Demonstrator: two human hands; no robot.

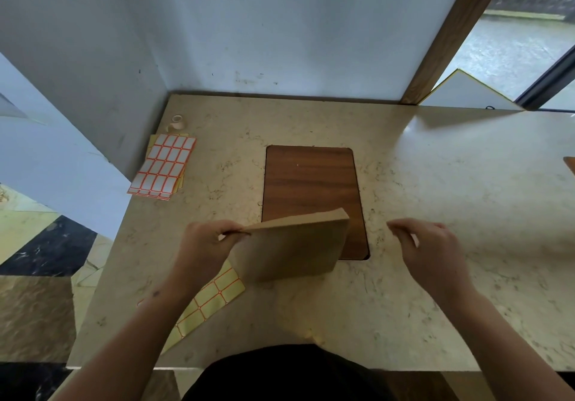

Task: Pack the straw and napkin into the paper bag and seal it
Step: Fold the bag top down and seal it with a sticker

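A flat brown paper bag (292, 245) is held tilted above the marble counter, just in front of the wooden inset panel (311, 180). My left hand (208, 245) pinches the bag's upper left corner. My right hand (432, 248) hovers to the right of the bag, apart from it, fingers loosely curled with nothing in them. A yellow backing sheet of orange-edged stickers (208, 301) lies under my left forearm. No straw or napkin shows; what is inside the bag is hidden.
A stack of white, orange-bordered sticker sheets (163, 166) lies at the counter's left, with a small roll of tape (177, 122) behind it. A grey wall closes the back and left. The counter's front edge (280, 368) is near my body.
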